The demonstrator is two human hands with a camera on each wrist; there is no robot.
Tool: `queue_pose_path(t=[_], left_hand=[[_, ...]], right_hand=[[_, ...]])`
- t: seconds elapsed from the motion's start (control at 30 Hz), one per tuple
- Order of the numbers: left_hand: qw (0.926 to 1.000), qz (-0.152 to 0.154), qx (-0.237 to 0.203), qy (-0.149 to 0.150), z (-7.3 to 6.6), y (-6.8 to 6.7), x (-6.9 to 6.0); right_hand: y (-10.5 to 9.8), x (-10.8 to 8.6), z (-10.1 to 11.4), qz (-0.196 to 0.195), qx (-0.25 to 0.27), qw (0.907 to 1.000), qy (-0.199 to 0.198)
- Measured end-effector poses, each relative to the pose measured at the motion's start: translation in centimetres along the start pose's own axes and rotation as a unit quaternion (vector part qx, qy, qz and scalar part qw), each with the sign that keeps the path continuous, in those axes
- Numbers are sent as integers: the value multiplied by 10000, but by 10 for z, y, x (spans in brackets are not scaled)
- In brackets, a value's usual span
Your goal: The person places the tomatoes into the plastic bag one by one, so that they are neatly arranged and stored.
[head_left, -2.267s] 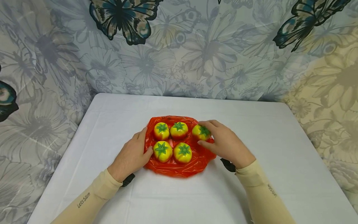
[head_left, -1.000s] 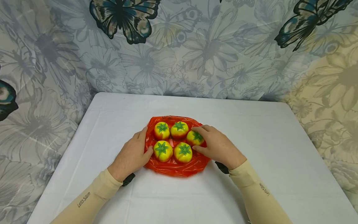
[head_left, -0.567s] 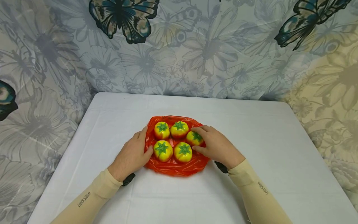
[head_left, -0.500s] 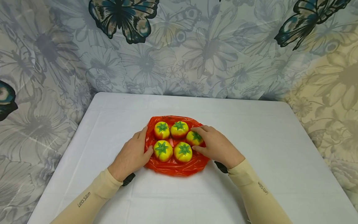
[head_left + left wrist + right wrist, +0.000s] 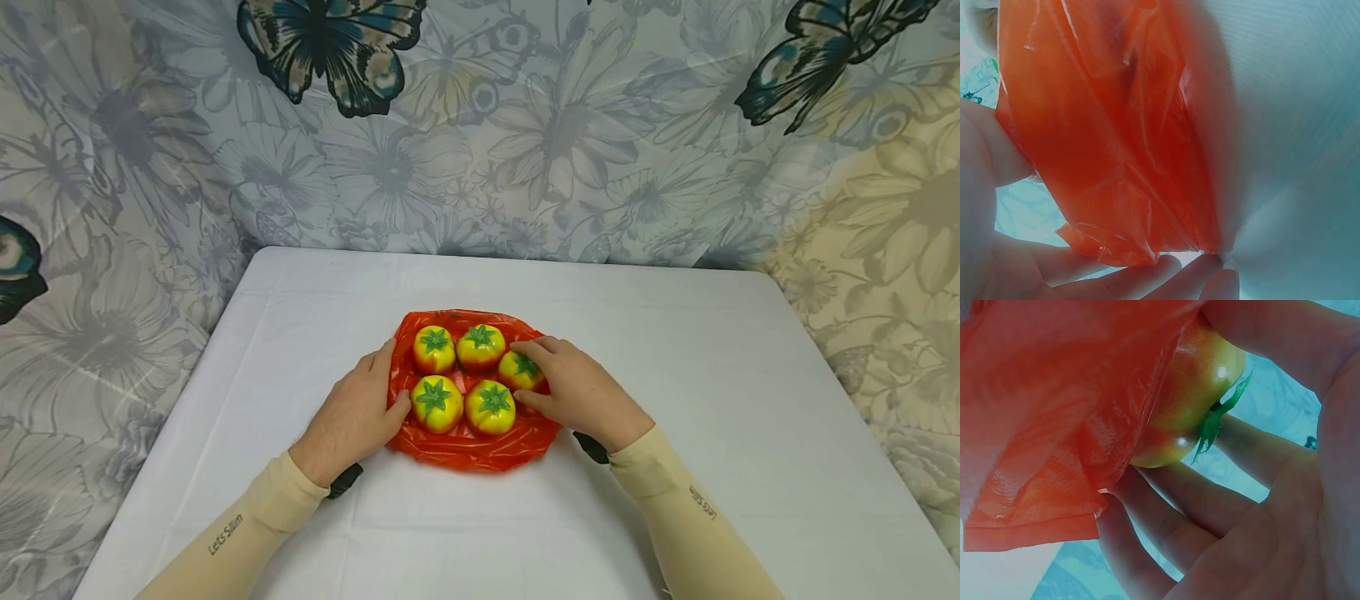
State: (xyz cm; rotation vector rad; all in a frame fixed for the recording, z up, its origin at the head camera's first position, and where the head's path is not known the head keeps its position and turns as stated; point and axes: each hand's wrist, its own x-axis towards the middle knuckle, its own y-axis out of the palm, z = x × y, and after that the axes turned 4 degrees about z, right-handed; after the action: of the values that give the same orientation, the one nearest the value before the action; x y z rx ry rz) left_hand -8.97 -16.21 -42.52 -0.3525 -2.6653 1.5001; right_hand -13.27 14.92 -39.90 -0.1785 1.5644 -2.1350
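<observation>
A red plastic bag (image 5: 480,454) lies spread open on the white table, its rim rolled down. Inside it are several yellow-red toy tomatoes with green leafy tops, such as the front left tomato (image 5: 437,405). My left hand (image 5: 356,417) holds the bag's left side, thumb over the rim and fingers along the outside (image 5: 1107,125). With my right hand (image 5: 581,387) I grip the rightmost tomato (image 5: 519,369) between thumb and fingers. In the right wrist view this tomato (image 5: 1191,394) is partly hidden by the bag wall.
The white-covered table (image 5: 712,358) stretches out on all sides of the bag. Behind it hangs a floral cloth backdrop (image 5: 525,167) with dark butterflies. Beige sleeves (image 5: 240,521) cover both forearms.
Over the earlier frames my right hand has moved left with its tomato, bringing it close beside the others. In the last half second it has barely shifted. The left hand stays in place.
</observation>
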Motion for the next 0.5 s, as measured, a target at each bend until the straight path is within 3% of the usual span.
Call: queue_pose_path(t=[0.5], left_hand=[[10000,25,26,21,5,-3,-1]], right_hand=[[-2,3,2,121,131,9998,49]])
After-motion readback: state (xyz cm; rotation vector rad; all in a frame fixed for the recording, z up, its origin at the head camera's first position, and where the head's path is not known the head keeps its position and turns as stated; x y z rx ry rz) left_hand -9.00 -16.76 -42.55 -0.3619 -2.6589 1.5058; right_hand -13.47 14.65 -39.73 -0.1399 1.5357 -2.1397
